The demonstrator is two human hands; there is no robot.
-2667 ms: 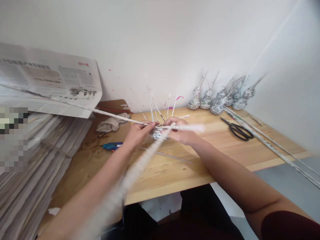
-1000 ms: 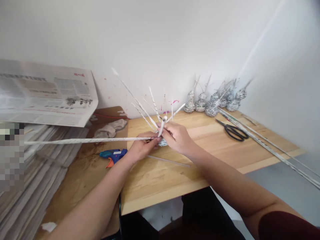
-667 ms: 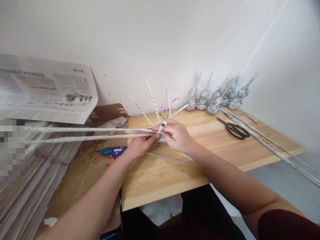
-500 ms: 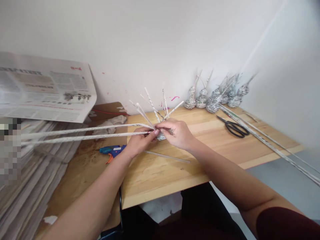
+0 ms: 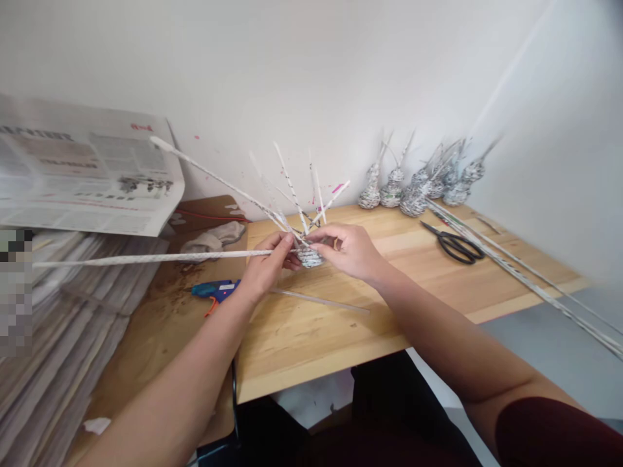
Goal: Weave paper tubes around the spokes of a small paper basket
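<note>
Between my hands sits a small woven newspaper piece (image 5: 311, 257), with several thin rolled-paper strips (image 5: 288, 178) fanning up out of it. My left hand (image 5: 269, 263) is closed at its left side, thumb on top of a long paper strip (image 5: 160, 257) that runs far to the left. A second long strip (image 5: 209, 175) slants up and left from the weave. My right hand (image 5: 348, 250) pinches a paper strip at the rim with thumb and fingertips. The fingers partly cover the woven piece.
A blue glue gun (image 5: 217, 290) lies left of my wrist, and a clear glue stick (image 5: 324, 301) in front. Black scissors (image 5: 455, 245) and long paper strips (image 5: 516, 269) lie right. Several woven gourd shapes (image 5: 413, 198) stand by the wall. Newspapers (image 5: 82, 172) are stacked left.
One long strip has swung from level to slanting up and left; the other still runs left. My right fingers have opened slightly, and my left hand has shifted a little left.
</note>
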